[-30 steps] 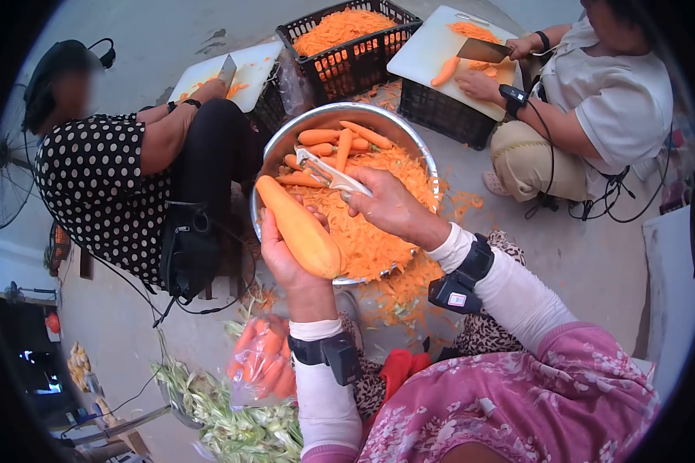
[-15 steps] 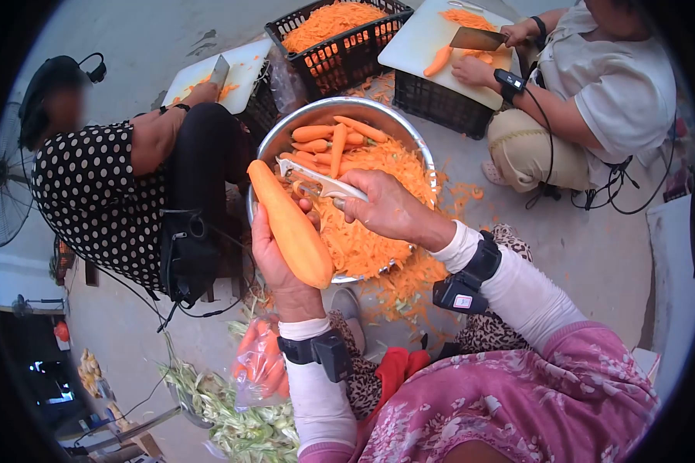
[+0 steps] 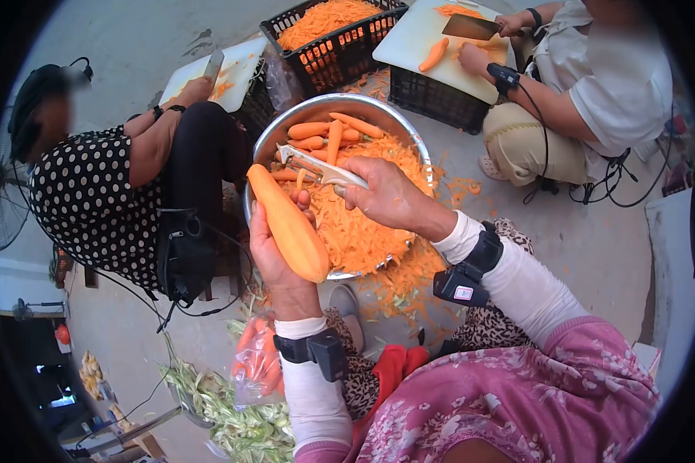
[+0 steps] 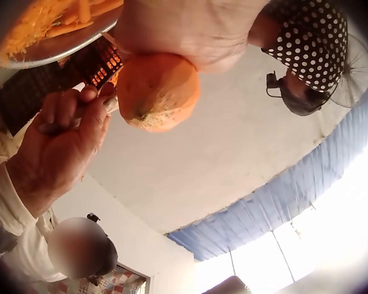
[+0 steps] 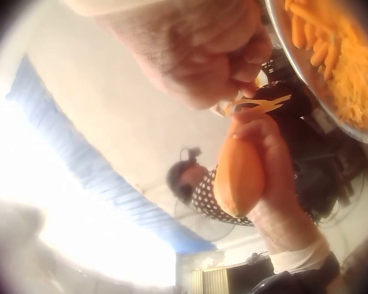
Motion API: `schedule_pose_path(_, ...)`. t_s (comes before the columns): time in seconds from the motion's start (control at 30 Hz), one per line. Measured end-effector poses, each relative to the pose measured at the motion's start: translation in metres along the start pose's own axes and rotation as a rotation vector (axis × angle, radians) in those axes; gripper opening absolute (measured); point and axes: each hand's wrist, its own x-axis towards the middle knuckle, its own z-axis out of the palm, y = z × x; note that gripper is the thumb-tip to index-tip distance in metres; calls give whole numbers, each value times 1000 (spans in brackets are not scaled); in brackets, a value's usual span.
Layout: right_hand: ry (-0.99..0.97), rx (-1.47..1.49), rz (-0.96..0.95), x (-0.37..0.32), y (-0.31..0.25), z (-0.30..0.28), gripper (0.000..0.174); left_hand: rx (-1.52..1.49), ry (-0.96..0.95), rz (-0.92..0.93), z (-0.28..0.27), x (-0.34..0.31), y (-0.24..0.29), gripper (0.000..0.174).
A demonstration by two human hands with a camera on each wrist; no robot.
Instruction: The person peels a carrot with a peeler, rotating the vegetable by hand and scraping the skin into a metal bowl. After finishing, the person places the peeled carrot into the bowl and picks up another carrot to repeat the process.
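Observation:
My left hand [image 3: 276, 266] grips a large peeled carrot [image 3: 289, 228], its thick end toward me and its thin end pointing away over the steel basin [image 3: 425, 150]. In the left wrist view the blunt, speckled end of the carrot [image 4: 159, 92] shows close up. My right hand [image 3: 390, 194] holds a peeler [image 3: 336, 176] by its pale handle, with the blade end just right of the carrot's thin end. A thin orange strip of peel [image 5: 268, 105] hangs by the peeler in the right wrist view. Whole carrots [image 3: 309, 131] lie on heaped shreds [image 3: 371, 224] in the basin.
Two people with cleavers work at cutting boards [image 3: 409, 38] on black crates. A black crate [image 3: 340, 54] of shredded carrot stands behind the basin. A plastic bag of carrots [image 3: 259, 359] and green-white husks [image 3: 247, 424] lie at lower left. Shreds litter the floor [image 3: 471, 293].
The peeler has come down closer to the carrot's upper part, then moved slightly away from me. The carrot stays in my left hand. The head view has shifted slightly.

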Motion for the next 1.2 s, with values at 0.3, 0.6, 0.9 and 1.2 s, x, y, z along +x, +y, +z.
schedule_pose_path(0.3,33,43,64,0,-1,-6,20,-30,98,-11,-19,3,2,37)
schedule_pose_path(0.6,92,9,59,3,-10,-20,16,80,309,-5,-10,-6,6,33)
schedule_pose_path(0.9,6,113,154,-4,-24,-13,23,49,269,5,-11,-11,2,33)
schedule_pose_path(1.2,-176,460,179,-12,-16,14,26,158,188,-74,-8,-9,-7,41)
